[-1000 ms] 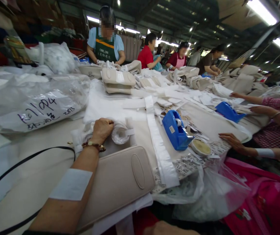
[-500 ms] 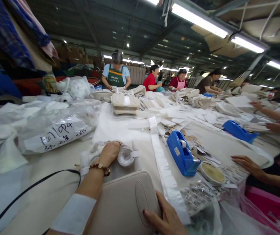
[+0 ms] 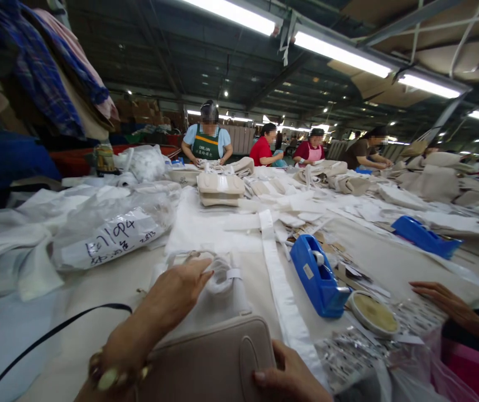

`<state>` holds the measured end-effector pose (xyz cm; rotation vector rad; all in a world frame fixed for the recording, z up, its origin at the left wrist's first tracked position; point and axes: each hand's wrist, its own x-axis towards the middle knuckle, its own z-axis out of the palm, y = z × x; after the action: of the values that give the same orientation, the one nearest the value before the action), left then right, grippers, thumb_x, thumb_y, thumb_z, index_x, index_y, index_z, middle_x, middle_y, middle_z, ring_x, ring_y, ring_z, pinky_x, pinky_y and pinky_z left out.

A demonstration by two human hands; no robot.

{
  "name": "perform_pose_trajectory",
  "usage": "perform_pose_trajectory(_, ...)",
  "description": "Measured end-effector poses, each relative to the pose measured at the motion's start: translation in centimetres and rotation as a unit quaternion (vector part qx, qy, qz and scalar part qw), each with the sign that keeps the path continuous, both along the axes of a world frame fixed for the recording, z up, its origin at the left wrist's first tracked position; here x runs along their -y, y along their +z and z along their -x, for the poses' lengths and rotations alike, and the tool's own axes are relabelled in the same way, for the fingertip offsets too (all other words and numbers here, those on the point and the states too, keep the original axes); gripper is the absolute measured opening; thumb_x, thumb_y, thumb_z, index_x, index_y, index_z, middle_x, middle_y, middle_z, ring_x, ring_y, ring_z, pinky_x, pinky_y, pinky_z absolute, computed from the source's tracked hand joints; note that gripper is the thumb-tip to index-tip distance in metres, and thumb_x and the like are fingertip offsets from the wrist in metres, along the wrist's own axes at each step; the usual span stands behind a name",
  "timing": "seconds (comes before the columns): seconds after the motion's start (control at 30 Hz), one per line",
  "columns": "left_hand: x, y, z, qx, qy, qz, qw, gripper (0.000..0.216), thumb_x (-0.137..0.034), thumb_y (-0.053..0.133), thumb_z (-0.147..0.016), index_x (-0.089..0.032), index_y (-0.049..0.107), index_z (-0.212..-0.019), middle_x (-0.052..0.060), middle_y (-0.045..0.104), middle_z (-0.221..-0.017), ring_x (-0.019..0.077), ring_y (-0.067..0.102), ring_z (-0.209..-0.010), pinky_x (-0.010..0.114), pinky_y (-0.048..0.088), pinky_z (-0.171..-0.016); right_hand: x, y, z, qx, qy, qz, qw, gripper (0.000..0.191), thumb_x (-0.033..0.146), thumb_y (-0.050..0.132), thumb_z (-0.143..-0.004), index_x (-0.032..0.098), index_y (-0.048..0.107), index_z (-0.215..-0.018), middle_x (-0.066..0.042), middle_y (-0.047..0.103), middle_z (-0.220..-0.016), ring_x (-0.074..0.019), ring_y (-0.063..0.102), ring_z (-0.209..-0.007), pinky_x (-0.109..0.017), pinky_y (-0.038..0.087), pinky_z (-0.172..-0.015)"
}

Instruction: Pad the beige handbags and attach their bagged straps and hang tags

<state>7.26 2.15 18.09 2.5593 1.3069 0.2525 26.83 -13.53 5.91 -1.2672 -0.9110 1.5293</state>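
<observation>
At the near side of the pale worktop [image 3: 92,296], a smooth beige bag [image 3: 210,360], broad face in view, running off the bottom of the frame. Near its right end, a stitched oval outline. At that same end, the right hand [image 3: 292,371]: thumb over the face, other fingers round behind the side, holding the bag between them. Just beyond the far edge of the bag, a coiled bundle [image 3: 219,274] in clear wrap, with a small white band at its right. Over the left of this bundle, the left hand [image 3: 168,298], palm down, fingers reaching forward and fairly close together; impossible to tell whether pinching anything or merely touching. On the left wrist, a beaded bracelet [image 3: 116,375].

To the left, a thin black strap [image 3: 63,332] in a curve; beyond it, a clear plastic package [image 3: 118,229] with black handwriting. Right of the coiled bundle, a long white strip [image 3: 279,285], then a blue tape dispenser [image 3: 317,273] and, just beside it, a round dish [image 3: 375,312] with yellowish contents. Farther right, a co-worker's hand [image 3: 453,307], and behind that a second blue dispenser [image 3: 426,237].

Beyond the bundle, a stack of beige bags [image 3: 221,187]. At the far side, a person in a green apron [image 3: 208,144]; overhead, bright tube lights [image 3: 342,53].
</observation>
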Motion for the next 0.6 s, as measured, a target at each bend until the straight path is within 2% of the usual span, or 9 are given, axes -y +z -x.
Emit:
perform_pose_trajectory(0.07,2.3,-1.0,2.0,-0.003,0.0,0.008,1.0,0.041,-0.036,0.053,-0.084,-0.03,0.055,-0.124,0.001,0.063,-0.122,0.0221,0.058,-0.111,0.029,0.045,-0.094,0.1,-0.4,-0.1,0.003,-0.006,-0.004,1.0,0.078,0.053,0.078,-0.047,0.012,0.062,-0.111,-0.01,0.069,-0.1,-0.0324,0.059,-0.103,-0.038,0.044,-0.088)
perform_pose_trajectory(0.13,4.0,-3.3,3.9,-0.017,-0.005,0.006,1.0,0.052,-0.042,0.064,-0.075,-0.031,0.056,-0.125,0.0,0.062,-0.123,0.024,0.059,-0.11,0.03,0.047,-0.094,0.2,-0.6,-0.1,-0.004,0.002,-0.01,1.0,0.075,0.051,0.078,-0.049,0.012,0.061,-0.111,-0.01,0.069,-0.101,-0.0325,0.059,-0.105,-0.039,0.043,-0.089)
perform_pose_trajectory(0.17,4.6,-4.8,4.8,-0.015,-0.001,-0.021,1.0,0.055,-0.045,0.066,-0.073,-0.029,0.057,-0.124,0.002,0.063,-0.121,0.0251,0.06,-0.108,0.032,0.048,-0.094,0.2,-0.6,-0.1,-0.012,0.003,-0.01,1.0,0.074,0.05,0.078,-0.05,0.012,0.061,-0.111,-0.01,0.069,-0.1,-0.0323,0.06,-0.104,-0.039,0.044,-0.088)
perform_pose_trajectory(0.27,5.0,-9.0,6.1,0.041,-0.009,-0.166,0.985,0.052,-0.052,0.053,-0.082,-0.025,0.055,-0.126,0.006,0.066,-0.117,0.0235,0.062,-0.103,0.031,0.05,-0.088,0.0,-0.1,0.5,-0.043,-0.02,0.011,0.999,0.069,0.048,0.079,-0.051,0.012,0.061,-0.108,-0.009,0.07,-0.091,-0.0299,0.064,-0.093,-0.038,0.047,-0.083)
perform_pose_trajectory(0.33,4.9,-11.0,6.1,0.08,-0.021,-0.274,0.958,0.044,-0.047,0.042,-0.09,-0.024,0.055,-0.126,0.007,0.068,-0.111,0.0211,0.063,-0.098,0.031,0.05,-0.086,-0.2,0.3,1.0,-0.076,-0.039,0.032,0.996,0.065,0.045,0.079,-0.051,0.011,0.062,-0.104,-0.009,0.07,-0.086,-0.0279,0.066,-0.084,-0.037,0.049,-0.077)
perform_pose_trajectory(0.4,4.6,-12.0,5.7,0.096,-0.026,-0.354,0.93,0.037,-0.038,0.037,-0.094,-0.025,0.059,-0.121,0.007,0.069,-0.104,0.0208,0.062,-0.097,0.033,0.047,-0.088,-0.6,0.7,1.6,-0.122,-0.036,0.045,0.991,0.06,0.042,0.078,-0.05,0.01,0.063,-0.098,-0.009,0.069,-0.082,-0.0267,0.067,-0.078,-0.036,0.05,-0.074)
perform_pose_trajectory(0.47,4.3,-12.5,5.4,0.102,-0.033,-0.395,0.913,0.034,-0.031,0.037,-0.094,-0.025,0.062,-0.116,0.006,0.069,-0.1,0.0206,0.062,-0.095,0.034,0.045,-0.089,-0.9,1.0,2.0,-0.167,-0.023,0.05,0.984,0.054,0.041,0.076,-0.051,0.009,0.064,-0.092,-0.01,0.068,-0.079,-0.0257,0.066,-0.076,-0.036,0.05,-0.074)
perform_pose_trajectory(0.6,2.9,-13.7,5.9,0.103,-0.077,-0.354,0.926,0.034,-0.028,0.037,-0.092,-0.027,0.062,-0.115,0.001,0.071,-0.1,0.0163,0.065,-0.088,0.026,0.049,-0.081,-1.9,1.1,2.1,-0.167,-0.024,0.024,0.985,0.049,0.039,0.076,-0.05,0.008,0.067,-0.087,-0.009,0.068,-0.076,-0.0257,0.065,-0.079,-0.035,0.049,-0.077)
